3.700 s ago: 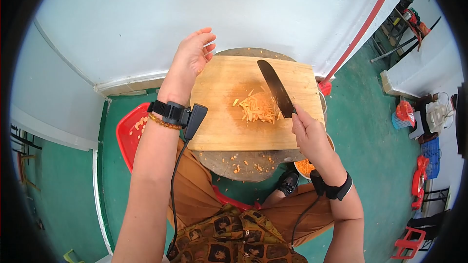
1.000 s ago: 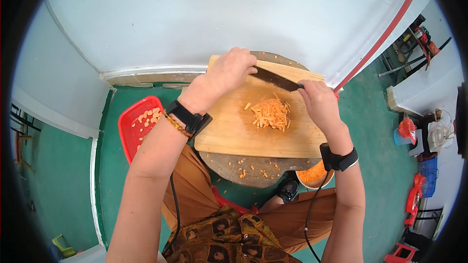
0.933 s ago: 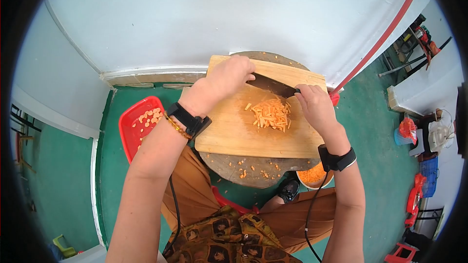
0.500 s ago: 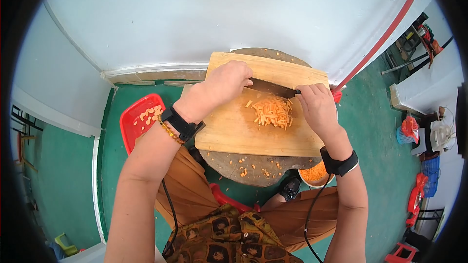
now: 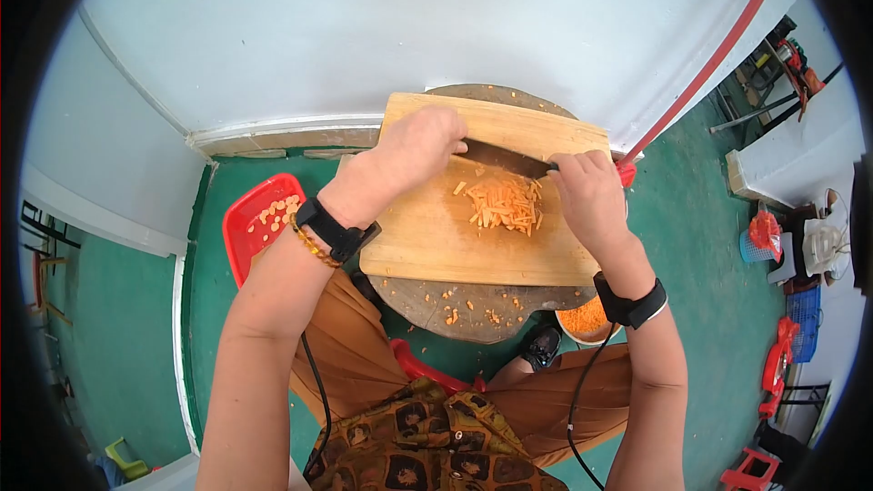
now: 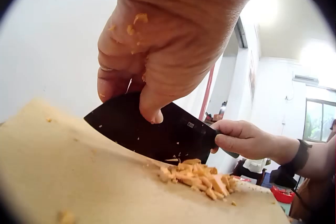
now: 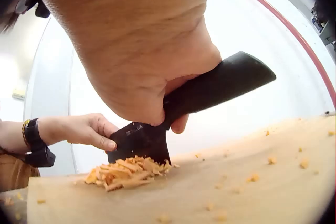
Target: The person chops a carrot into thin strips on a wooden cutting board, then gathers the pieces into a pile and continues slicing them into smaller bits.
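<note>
A heap of thin carrot strips (image 5: 505,202) lies on a wooden cutting board (image 5: 427,245). A dark knife (image 5: 500,157) stands crosswise on the board just behind the heap, edge down. My right hand (image 5: 587,195) grips its black handle (image 7: 220,85). My left hand (image 5: 409,155) curls over the spine near the blade tip, fingers and thumb pinching the blade (image 6: 157,132). In the left wrist view the carrot strips (image 6: 202,174) sit right against the blade. In the right wrist view the same carrot strips (image 7: 128,171) lie in front of the blade (image 7: 144,140).
The board rests on a round wooden block (image 5: 473,309) scattered with carrot bits. A red tray (image 5: 259,227) with carrot pieces sits on the green floor at left. A bowl of orange shreds (image 5: 587,320) stands below the block at right. A white wall rises behind.
Earlier my left hand was lifted and open while the knife pointed away. It now holds the blade tip, and the knife has turned crosswise and drawn close behind the carrot heap.
</note>
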Demonstrator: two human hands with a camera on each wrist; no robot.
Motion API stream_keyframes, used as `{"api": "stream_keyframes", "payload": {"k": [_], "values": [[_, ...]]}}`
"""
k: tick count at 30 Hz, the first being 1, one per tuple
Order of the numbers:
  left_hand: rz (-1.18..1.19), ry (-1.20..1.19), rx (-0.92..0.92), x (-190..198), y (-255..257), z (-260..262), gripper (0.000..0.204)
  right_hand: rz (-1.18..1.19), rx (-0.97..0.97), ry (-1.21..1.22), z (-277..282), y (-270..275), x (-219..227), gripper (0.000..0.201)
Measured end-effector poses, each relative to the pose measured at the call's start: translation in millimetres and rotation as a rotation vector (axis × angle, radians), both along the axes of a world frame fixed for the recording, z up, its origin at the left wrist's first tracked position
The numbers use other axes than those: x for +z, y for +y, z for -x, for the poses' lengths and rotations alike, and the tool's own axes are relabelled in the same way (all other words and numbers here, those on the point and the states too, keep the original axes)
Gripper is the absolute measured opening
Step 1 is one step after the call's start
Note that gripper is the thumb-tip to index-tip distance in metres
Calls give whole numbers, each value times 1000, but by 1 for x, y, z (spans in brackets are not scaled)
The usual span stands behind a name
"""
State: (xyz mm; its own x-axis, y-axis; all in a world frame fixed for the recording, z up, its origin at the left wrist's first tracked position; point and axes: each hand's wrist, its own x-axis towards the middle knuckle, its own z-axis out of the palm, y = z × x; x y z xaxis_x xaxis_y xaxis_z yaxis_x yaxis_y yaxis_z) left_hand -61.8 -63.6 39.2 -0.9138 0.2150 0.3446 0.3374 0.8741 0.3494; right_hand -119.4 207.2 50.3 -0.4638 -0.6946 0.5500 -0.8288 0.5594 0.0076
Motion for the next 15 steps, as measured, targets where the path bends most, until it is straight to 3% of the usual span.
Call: {"api": "stream_keyframes", "payload": {"k": [15], "values": [[-25, 44, 17, 2, 3, 0, 17, -8, -9, 15, -3, 2, 2, 16]]}}
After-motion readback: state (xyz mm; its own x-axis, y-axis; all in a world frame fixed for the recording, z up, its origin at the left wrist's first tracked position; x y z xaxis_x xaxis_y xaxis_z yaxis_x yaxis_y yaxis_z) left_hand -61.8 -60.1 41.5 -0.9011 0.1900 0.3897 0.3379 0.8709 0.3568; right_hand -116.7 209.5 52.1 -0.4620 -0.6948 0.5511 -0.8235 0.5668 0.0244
